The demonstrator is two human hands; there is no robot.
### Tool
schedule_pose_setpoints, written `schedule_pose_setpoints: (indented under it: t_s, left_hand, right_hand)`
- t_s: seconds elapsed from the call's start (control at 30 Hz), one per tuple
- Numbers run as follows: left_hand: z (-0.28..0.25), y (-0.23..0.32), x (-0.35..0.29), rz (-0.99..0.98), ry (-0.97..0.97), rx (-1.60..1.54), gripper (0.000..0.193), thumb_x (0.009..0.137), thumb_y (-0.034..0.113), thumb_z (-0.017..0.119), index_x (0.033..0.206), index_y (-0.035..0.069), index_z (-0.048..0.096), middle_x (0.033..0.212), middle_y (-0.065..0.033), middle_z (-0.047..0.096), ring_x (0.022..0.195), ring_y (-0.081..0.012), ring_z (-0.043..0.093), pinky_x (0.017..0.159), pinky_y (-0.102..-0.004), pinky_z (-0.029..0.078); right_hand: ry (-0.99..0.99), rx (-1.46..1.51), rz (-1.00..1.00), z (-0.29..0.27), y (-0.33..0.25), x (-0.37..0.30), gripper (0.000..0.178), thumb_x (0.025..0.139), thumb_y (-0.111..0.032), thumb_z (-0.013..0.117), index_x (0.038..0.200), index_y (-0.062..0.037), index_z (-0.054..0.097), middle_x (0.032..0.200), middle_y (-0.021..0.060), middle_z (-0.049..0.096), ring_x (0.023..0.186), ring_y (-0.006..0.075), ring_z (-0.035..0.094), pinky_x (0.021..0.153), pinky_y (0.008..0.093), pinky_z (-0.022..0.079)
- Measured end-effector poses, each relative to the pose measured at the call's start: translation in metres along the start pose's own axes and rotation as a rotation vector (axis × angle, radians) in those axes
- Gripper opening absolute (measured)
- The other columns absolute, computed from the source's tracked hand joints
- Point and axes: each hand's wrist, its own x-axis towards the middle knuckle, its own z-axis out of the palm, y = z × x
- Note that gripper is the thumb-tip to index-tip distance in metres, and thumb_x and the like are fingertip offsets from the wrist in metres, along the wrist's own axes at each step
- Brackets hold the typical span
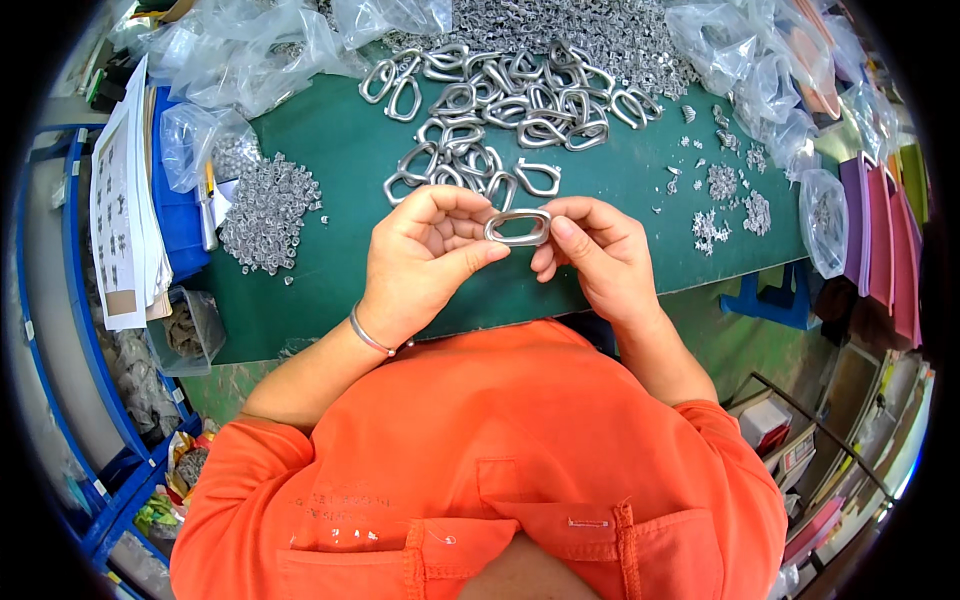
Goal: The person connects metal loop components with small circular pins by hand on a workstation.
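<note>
Between my two hands I hold a silver oval metal ring (518,241) level above the near part of the green table. The fingers and thumb of my left hand (425,245) close on its left end. My right hand (600,250) pinches its right end between thumb and fingers. Just beyond my hands lies a loose pile of similar metal rings (540,100), bent and oval, some overlapping. One single ring (538,178) lies at the pile's near edge, close to my fingertips.
Small clear pieces form a heap (265,215) at the left, beside a yellow-handled tool (209,205) and paper sheets (125,200). A larger heap of small metal parts (630,45) covers the far side. Plastic bags (755,70) and small part clusters (722,182) lie on the right of the green table (350,290).
</note>
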Motion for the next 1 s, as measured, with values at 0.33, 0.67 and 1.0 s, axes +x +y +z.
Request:
schedule_pose_setpoints:
  t_s: [0.33,0.67,1.0]
  left_hand:
    - [-0.01,0.001,0.007,-0.564,-0.082,-0.505,0.029,0.091,0.023,0.046,0.102,-0.003,0.052,0.088,-0.0126,0.059,0.073,-0.0142,0.057,0.056,-0.0221,0.047]
    - [-0.008,0.0,0.004,-0.542,-0.076,-0.335,0.014,0.084,0.016,0.059,0.085,0.002,0.056,0.074,-0.004,0.058,0.058,-0.0081,0.054,0.044,-0.0187,0.042]
    - [-0.005,0.005,0.006,-0.515,-0.045,-0.282,0.014,0.084,0.013,0.058,0.088,0.0,0.057,0.074,-0.0064,0.06,0.058,-0.0105,0.057,0.047,-0.0213,0.046]
  right_hand:
    - [-0.338,-0.951,-0.873,0.023,-0.004,0.006,0.017,0.067,0.0,0.065,0.083,-0.0052,0.063,0.082,0.0069,0.059,0.07,0.0222,0.057,0.061,0.0309,0.047]
    - [0.211,-1.19,-0.483,-0.014,0.003,0.037,0.018,0.067,-0.005,0.069,0.08,-0.0043,0.056,0.076,0.0084,0.056,0.065,0.0259,0.056,0.055,0.0339,0.045]
    - [0.1,-1.07,-0.953,0.002,-0.003,0.011,0.021,0.062,0.008,0.067,0.078,-0.0013,0.058,0.086,0.011,0.056,0.07,0.023,0.057,0.057,0.0286,0.048]
